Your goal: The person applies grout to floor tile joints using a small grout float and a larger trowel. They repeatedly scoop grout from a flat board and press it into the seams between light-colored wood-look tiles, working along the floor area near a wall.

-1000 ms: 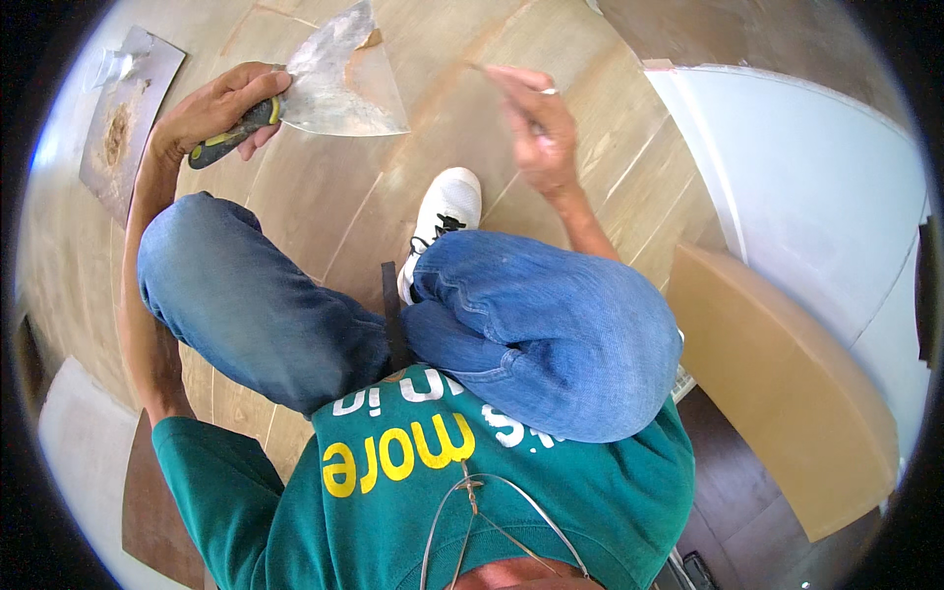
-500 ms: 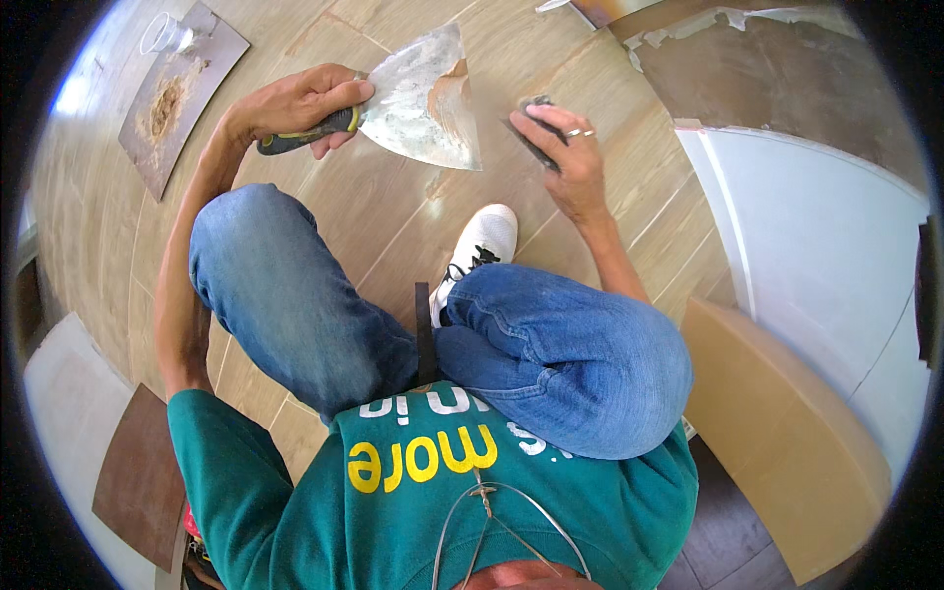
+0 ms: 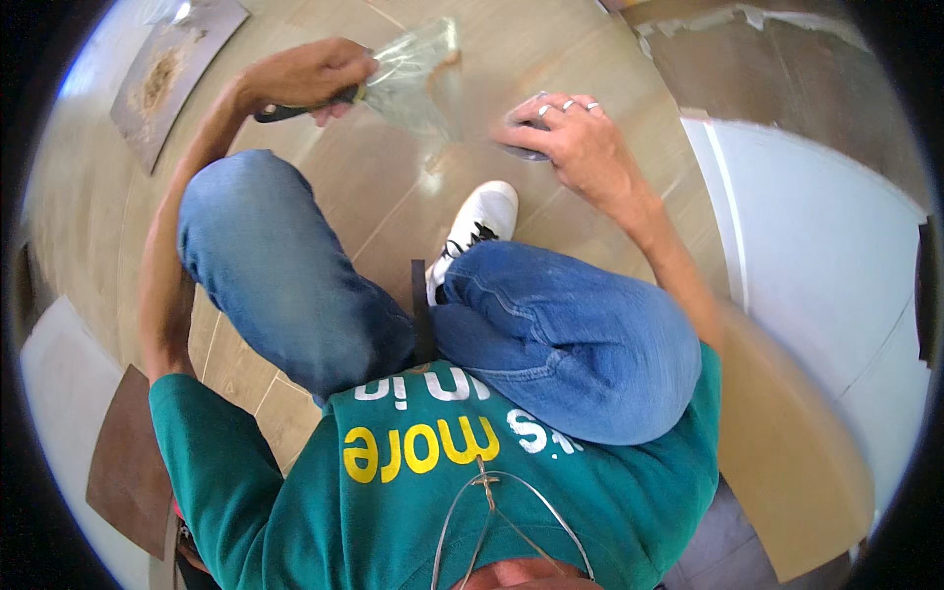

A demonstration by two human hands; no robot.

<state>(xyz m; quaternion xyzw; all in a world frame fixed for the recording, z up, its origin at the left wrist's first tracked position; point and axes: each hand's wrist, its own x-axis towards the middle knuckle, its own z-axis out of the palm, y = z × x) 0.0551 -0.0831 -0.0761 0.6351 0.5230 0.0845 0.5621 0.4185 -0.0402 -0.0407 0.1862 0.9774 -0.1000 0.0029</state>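
Observation:
My left hand (image 3: 320,74) is closed around the black handle of a wide putty knife (image 3: 413,84). Its broad metal blade points right, smeared by motion, with a streak of brown paste near the far edge. Across from it, my right hand (image 3: 595,152) grips a small flat scraper (image 3: 528,149), back of the hand upward. The scraper is blurred, and its exact shape is partly hidden by the fingers. A gap separates the two tools, both above the wood-look floor (image 3: 374,177).
A thin board (image 3: 202,59) bearing a brown paste patch (image 3: 159,81) lies at far left. White panels (image 3: 806,216), a tan sheet (image 3: 787,452) and a dark brown surface (image 3: 777,74) line the right. My white shoe (image 3: 487,216) rests between my knees.
My right hand has turned so its back faces up, and its forearm has swung outward. The left hand and putty knife have shifted slightly upward in view, the blade now blurred.

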